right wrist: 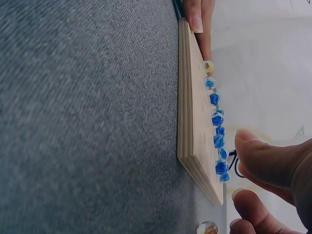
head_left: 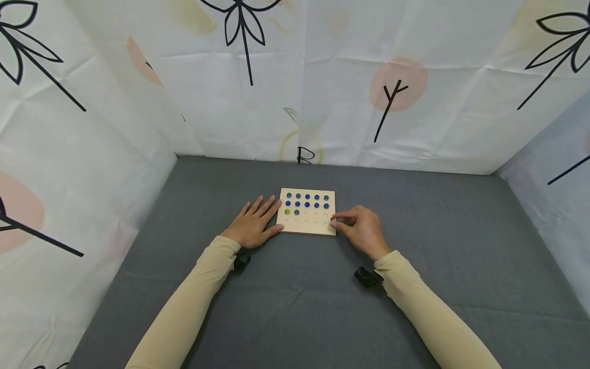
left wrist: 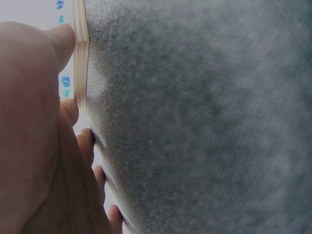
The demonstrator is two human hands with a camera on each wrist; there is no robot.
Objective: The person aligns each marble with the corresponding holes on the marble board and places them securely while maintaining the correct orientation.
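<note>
A pale wooden board with rows of round hollows lies on the grey cloth. Blue marbles fill its two far rows. The third row holds a yellow-green marble and a blue-green one at its left end; its other hollows and the near row look bare. My left hand lies spread, thumb and forefinger touching the board's left edge. At the right edge my right hand pinches an orange-brown marble. Low in the right wrist view sits a clear, brownish marble; I cannot tell whether it is the same one.
Grey cloth covers the table around the board. White patterned fabric rises behind and at both sides. A black wrist camera hangs under the right wrist, another under the left.
</note>
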